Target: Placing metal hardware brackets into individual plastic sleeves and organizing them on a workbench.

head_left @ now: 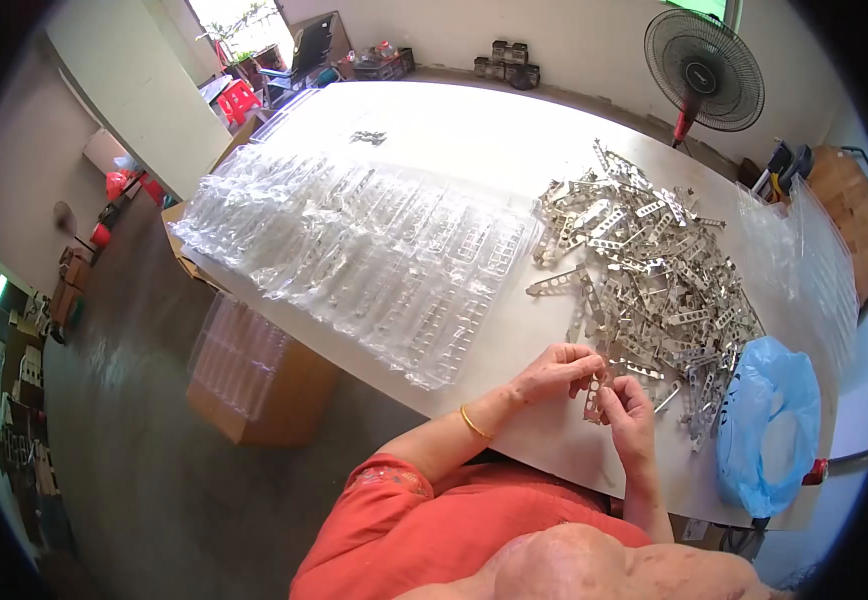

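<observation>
Close to the table's near edge, my left hand [560, 372] and my right hand [630, 412] pinch one small flat metal strip [592, 404] with a row of holes. The left fingers grip its upper end, and the right thumb and fingers close on its side. Just beyond my hands spreads a large loose pile of similar perforated metal strips [669, 262]. To the left of the pile lies a broad spread of clear plastic trays [354, 240] with shaped recesses, overlapping one another. A few dark small pieces [368, 137] lie farther back on the white table [509, 385].
A blue plastic bag [789, 385] stands at the right near edge, with more clear plastic sheets [804, 265] behind it. A standing fan [704, 70] is beyond the far right edge. On the floor at left, a cardboard box [272, 425] holds a clear tray [239, 352] against its side.
</observation>
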